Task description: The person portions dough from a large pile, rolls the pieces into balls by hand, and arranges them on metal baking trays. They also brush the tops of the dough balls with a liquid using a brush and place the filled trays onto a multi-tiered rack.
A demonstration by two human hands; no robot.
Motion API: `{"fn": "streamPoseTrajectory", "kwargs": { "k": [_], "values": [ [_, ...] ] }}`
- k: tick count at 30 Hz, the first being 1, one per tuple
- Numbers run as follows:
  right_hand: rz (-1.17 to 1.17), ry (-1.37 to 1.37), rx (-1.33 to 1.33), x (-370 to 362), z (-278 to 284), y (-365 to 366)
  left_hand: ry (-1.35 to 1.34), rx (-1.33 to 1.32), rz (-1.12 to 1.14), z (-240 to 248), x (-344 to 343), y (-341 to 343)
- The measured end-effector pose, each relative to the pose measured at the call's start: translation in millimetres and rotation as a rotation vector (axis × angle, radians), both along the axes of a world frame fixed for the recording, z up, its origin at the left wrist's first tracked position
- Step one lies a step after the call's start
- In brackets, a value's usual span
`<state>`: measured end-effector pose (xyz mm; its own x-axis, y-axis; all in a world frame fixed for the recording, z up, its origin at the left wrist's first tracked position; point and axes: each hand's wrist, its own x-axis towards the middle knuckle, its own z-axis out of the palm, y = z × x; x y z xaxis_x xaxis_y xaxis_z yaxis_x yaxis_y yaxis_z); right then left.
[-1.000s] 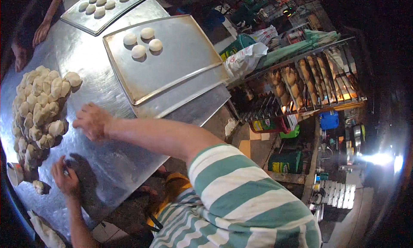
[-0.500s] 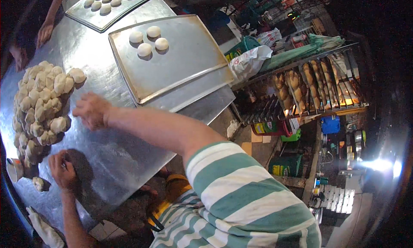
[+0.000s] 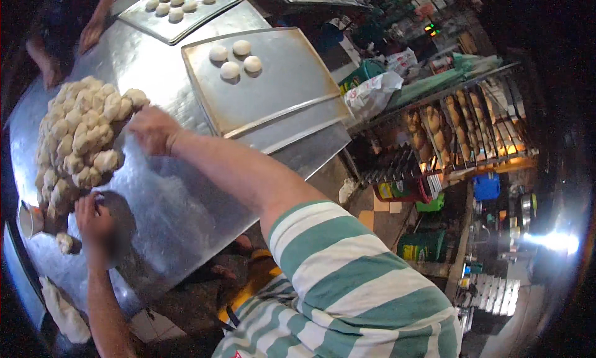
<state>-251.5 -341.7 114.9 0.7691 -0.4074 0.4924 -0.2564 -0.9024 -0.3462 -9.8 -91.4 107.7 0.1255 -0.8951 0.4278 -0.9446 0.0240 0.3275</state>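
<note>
A big heap of pale dough pieces [image 3: 77, 125] covers the left part of the metal table [image 3: 192, 215]. My right hand [image 3: 152, 129] is at the heap's right edge, just below an outlying dough piece [image 3: 135, 98]. Its fingers curl inward, and whatever is under them is hidden. Nearer to me, my left hand [image 3: 94, 221] is by the heap's near end, fingers bent but apart, with no held thing visible. A small loose dough lump [image 3: 66, 242] lies left of this hand, close to a small round container [image 3: 30, 219].
Beyond my right arm a baking tray [image 3: 273, 88] carries several round dough balls [image 3: 230, 70]. Farther back stands another tray [image 3: 162, 27] of balls. Another person's hand [image 3: 91, 36] rests at the far left. A rack of baked loaves [image 3: 434, 131] stands to the right.
My right hand has moved up to the heap's right edge. My left hand has come closer to the heap's near end. The whole view has shifted slightly.
</note>
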Motion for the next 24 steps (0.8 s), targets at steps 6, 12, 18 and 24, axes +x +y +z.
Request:
{"fn": "streamPoseTrajectory", "kwargs": {
  "k": [6,12,18,24],
  "values": [
    [-0.033,-0.007,0.152,-22.7,19.3,80.5,0.1,-0.092,0.297,-7.8,-30.4,50.8],
    [0.014,-0.077,-0.061,11.1,23.7,-4.3,0.021,-0.083,0.331,19.0,-9.3,0.7],
    [-0.087,0.086,0.138,-38.1,31.6,26.7,0.119,-0.039,0.652,2.4,-31.5,69.3],
    [0.136,0.082,0.156,-58.8,29.7,21.3,0.309,0.241,0.675,40.0,-19.7,52.0]
  ]
}}
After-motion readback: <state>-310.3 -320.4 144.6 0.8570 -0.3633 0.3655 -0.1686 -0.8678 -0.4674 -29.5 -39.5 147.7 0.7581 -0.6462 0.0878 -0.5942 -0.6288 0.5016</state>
